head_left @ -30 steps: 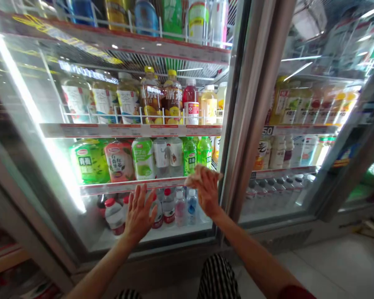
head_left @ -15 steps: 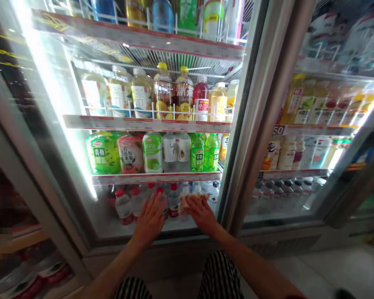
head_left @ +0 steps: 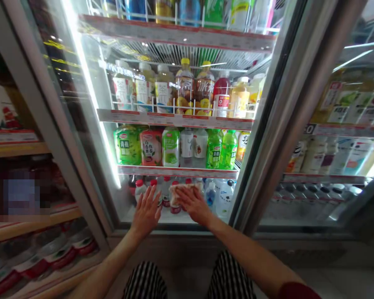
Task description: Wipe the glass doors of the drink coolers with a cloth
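A pinkish cloth, matt and softly crumpled (head_left: 174, 194), lies under the right grip (head_left: 184, 194), against the door's smooth, glossy glass (head_left: 182, 218). Above the grip stand shiny plastic bottles (head_left: 230, 149), and to its right runs a metal frame (head_left: 282, 124) with a satin sheen. Well left, a shelf edge (head_left: 18, 149) looks like pale wood; below, trousers (head_left: 232, 276) are matt, woven cloth.

Light strip (head_left: 92, 89): was burnt out to white, left of the steel door post (head_left: 305, 95).
Bottles (head_left: 171, 147): were brightly lit, between strip and post.
Glare streaks (head_left: 353, 60): were reflected right of the post.
Wooden shelves (head_left: 18, 150): were dimly lit, blurred and partly pixelated, far left of the post.
Cabinet base (head_left: 188, 247): was shadowed, below left of the post.
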`<state>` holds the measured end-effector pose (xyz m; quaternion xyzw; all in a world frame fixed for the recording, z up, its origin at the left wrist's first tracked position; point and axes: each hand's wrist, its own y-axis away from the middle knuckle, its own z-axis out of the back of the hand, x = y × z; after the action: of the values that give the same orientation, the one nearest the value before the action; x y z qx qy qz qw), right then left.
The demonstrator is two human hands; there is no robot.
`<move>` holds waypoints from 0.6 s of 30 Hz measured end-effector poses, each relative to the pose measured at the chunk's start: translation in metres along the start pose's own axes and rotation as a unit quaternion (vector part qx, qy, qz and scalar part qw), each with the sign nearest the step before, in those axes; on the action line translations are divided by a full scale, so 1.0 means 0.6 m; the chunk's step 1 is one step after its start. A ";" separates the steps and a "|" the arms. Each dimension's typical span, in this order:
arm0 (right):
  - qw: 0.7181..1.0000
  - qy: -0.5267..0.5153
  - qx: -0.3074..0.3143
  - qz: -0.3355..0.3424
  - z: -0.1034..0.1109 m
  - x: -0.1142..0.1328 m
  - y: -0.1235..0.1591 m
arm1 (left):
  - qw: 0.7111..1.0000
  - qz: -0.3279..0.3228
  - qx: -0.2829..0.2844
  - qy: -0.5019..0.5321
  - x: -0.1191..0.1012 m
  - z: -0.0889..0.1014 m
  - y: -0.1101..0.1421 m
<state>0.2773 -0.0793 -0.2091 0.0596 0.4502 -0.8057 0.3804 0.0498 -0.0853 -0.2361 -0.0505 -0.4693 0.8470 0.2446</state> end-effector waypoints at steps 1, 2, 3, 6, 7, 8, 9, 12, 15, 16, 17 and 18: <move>1.000 0.000 -0.008 -0.025 0.002 0.000 -0.017 | 1.000 0.008 -0.004 0.001 0.008 0.003 0.004; 0.998 0.001 -0.018 -0.057 0.004 -0.001 -0.036 | 1.000 0.016 -0.006 0.001 0.016 0.005 0.007; 0.996 0.005 -0.028 -0.087 0.006 -0.001 -0.054 | 1.000 0.025 -0.007 0.000 0.024 0.006 0.010; 0.997 0.005 -0.022 -0.073 -0.001 0.016 -0.078 | 0.999 0.040 -0.002 -0.009 0.046 0.009 0.021; 0.999 0.003 -0.009 -0.035 -0.007 0.027 -0.078 | 0.999 0.043 0.000 -0.014 0.054 0.009 0.026; 1.000 0.000 0.005 0.002 -0.014 0.038 -0.076 | 0.999 0.049 0.003 -0.020 0.062 0.010 0.031; 0.999 -0.005 0.016 0.030 -0.021 0.048 -0.076 | 0.998 0.056 0.005 -0.025 0.070 0.010 0.036; 0.999 -0.023 0.025 0.028 -0.034 0.065 -0.099 | 0.995 0.091 0.015 -0.036 0.097 0.015 0.051; 0.999 -0.033 0.003 -0.030 -0.041 0.074 -0.143 | 0.990 0.129 0.022 -0.046 0.123 0.024 0.058; 0.999 -0.037 0.002 -0.029 -0.044 0.079 -0.154 | 0.989 0.138 0.021 -0.048 0.132 0.027 0.059; 0.999 -0.044 0.008 -0.012 -0.049 0.086 -0.162 | 0.988 0.143 0.022 -0.050 0.140 0.031 0.059; 0.998 -0.053 0.019 0.018 -0.055 0.093 -0.168 | 0.988 0.146 0.023 -0.050 0.148 0.034 0.059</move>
<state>0.1625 -0.0542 -0.1843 0.0321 0.4126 -0.8092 0.4170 -0.0472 -0.0755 -0.2408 -0.0703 -0.4487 0.8858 0.0955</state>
